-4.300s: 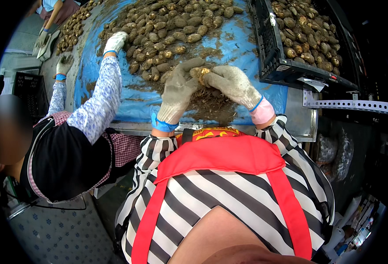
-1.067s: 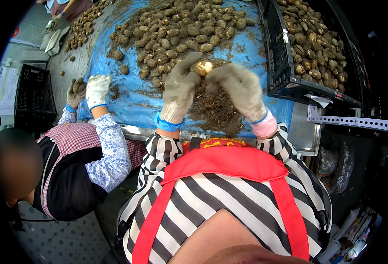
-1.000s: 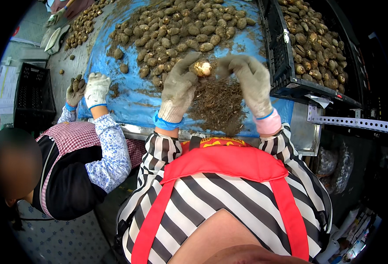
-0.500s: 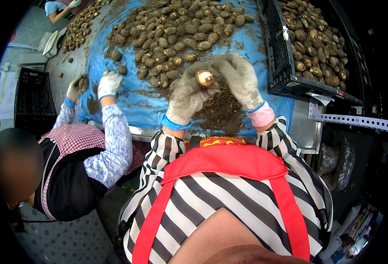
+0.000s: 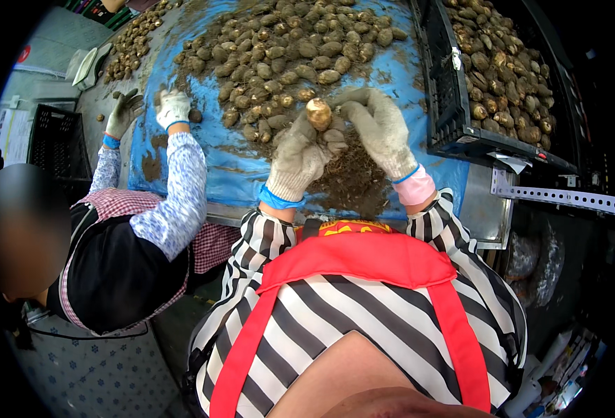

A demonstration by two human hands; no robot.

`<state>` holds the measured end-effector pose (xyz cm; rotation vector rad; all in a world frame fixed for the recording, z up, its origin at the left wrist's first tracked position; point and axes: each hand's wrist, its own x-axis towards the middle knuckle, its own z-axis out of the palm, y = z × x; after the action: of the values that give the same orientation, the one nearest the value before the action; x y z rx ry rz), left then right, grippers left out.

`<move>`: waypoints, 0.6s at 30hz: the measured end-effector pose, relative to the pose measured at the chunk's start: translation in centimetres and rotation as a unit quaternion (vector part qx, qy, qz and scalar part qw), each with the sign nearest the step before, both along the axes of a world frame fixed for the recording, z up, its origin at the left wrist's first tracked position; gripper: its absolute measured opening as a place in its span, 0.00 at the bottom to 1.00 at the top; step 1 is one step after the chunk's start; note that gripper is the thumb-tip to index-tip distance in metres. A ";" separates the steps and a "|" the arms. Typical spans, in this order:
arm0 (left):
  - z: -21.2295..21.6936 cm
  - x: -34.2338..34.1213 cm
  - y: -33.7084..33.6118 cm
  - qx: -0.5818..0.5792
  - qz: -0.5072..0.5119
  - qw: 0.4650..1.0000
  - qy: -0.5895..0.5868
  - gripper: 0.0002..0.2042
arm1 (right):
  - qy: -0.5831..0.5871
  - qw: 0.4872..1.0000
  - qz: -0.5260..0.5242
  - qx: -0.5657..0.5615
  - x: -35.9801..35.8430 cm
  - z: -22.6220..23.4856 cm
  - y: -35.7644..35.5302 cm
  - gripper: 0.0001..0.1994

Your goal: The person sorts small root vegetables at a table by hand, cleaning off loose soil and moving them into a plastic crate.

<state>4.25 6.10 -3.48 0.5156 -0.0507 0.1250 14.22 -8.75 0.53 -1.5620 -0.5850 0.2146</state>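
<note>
A small brown taro (image 5: pixel 318 114), its pale cut end showing less than its skin, is held up in the fingers of my gloved left hand (image 5: pixel 297 157). My gloved right hand (image 5: pixel 377 132) is closed beside it, fingertips close to the taro. Whether a small tool sits in that hand is hidden. Both gloves are whitish and muddy. Beneath my hands lies a heap of dark soil and root scraps (image 5: pixel 351 182). Just beyond spreads a big pile of muddy taros (image 5: pixel 279 52) on a blue plastic sheet (image 5: pixel 231 164).
At the right stands a black crate (image 5: pixel 454 104) full of taros, near a perforated white metal strip (image 5: pixel 565 195). On the left a co-worker in patterned sleeves (image 5: pixel 175 202) works with gloved hands. A black basket (image 5: pixel 60 143) and more taros (image 5: pixel 129 49) lie farther left.
The taro in my left hand has risen and turned, so its brown side faces up more. The right hand stays close by. The co-worker's hands have shifted slightly.
</note>
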 end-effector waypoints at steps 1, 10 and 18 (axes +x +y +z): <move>0.2 -0.2 -0.2 -0.020 0.010 1.000 0.015 0.38 | -0.052 0.997 -0.020 -0.045 0.6 -0.2 -0.2 0.08; 1.2 -0.2 0.9 0.256 -0.061 0.957 0.121 0.29 | -0.075 0.947 0.149 -0.276 0.2 2.3 -1.9 0.15; -0.1 2.1 9.8 0.876 0.115 0.427 0.193 0.18 | -0.072 0.928 0.167 -0.325 0.7 -2.3 -4.2 0.15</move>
<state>6.31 15.87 -3.58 2.7264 0.4250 0.1864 14.95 -12.96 -1.79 -2.1224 -0.9625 0.6022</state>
